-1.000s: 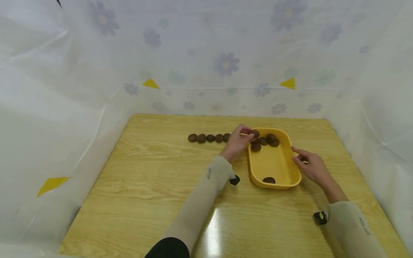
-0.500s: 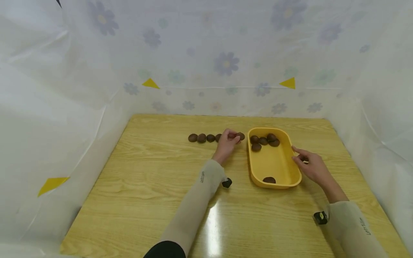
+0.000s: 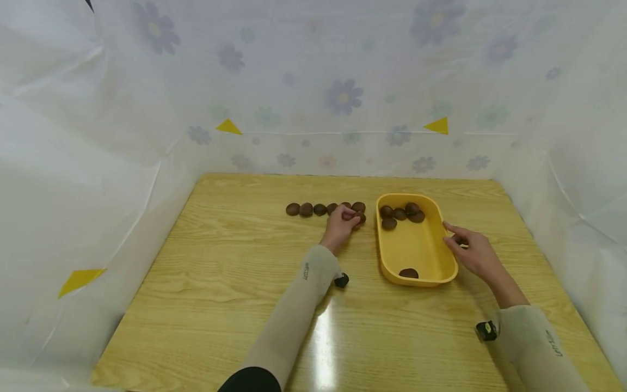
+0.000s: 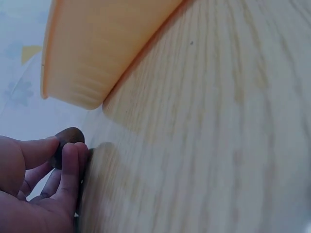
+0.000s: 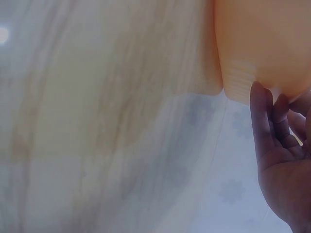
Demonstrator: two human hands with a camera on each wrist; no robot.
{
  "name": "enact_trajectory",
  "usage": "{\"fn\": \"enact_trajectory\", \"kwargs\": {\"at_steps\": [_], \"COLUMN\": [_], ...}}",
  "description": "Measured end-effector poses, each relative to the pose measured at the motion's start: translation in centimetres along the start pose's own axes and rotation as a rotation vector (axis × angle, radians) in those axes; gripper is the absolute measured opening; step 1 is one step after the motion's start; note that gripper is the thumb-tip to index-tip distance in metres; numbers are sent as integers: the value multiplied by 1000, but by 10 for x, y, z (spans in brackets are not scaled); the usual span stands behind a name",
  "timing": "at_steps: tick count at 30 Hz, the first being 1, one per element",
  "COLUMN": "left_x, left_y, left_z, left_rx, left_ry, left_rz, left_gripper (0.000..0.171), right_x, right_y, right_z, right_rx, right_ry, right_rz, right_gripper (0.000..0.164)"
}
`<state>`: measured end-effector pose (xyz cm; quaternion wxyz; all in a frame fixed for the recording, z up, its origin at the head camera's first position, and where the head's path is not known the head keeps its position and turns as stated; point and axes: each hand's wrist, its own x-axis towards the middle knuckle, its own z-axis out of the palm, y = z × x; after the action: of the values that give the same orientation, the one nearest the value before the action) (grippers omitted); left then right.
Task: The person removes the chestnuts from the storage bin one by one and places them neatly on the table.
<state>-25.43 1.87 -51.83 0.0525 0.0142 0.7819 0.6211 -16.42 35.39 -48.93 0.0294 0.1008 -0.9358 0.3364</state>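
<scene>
My left hand (image 3: 338, 227) pinches a chestnut (image 3: 360, 218) between thumb and fingers, just in front of the right end of a row of chestnuts (image 3: 306, 209). The left wrist view also shows this dark brown chestnut (image 4: 72, 136) at the fingertips, close to the tabletop; its contact with the table cannot be made out. Part of the row is hidden behind the hand. To the right stands a yellow tray (image 3: 416, 282) with several chestnuts at its back and one at its front. Fingertips of my right hand (image 3: 472, 253) touch the tray's right side, fairly extended in the right wrist view.
The wood-patterned table (image 3: 220, 294) reaches a white flowered curtain (image 3: 294, 98) at the back and sides. Yellow triangles (image 3: 437, 126) are fixed to the curtain. Bare tabletop lies in front of the row and left of the tray.
My left hand has moved left from the tray to the row. One chestnut now lies at the row's right end, and the hand holds another in front of it. The right hand stays.
</scene>
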Motion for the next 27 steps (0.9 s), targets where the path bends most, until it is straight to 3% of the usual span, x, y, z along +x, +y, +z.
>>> {"fn": "enact_trajectory", "kwargs": {"at_steps": [4,11,23,27], "left_x": [1,3,1,1], "left_y": [-2,-2,2,1], "left_z": [0,1,1,2], "left_rx": [7,198,283,275], "left_ry": [14,55,77,93], "left_rz": [-3,-15,28,-7], "left_gripper": [16,18,15,18], "right_x": [0,-1,-1,-1], "right_y": [0,-1,-3,-3], "right_z": [0,0,-1,0], "right_rx": [6,15,13,16], "right_ry": [-3,-6,-1,-6], "right_rz": [1,3,-17,-19], "right_gripper": [49,49,49,49]}}
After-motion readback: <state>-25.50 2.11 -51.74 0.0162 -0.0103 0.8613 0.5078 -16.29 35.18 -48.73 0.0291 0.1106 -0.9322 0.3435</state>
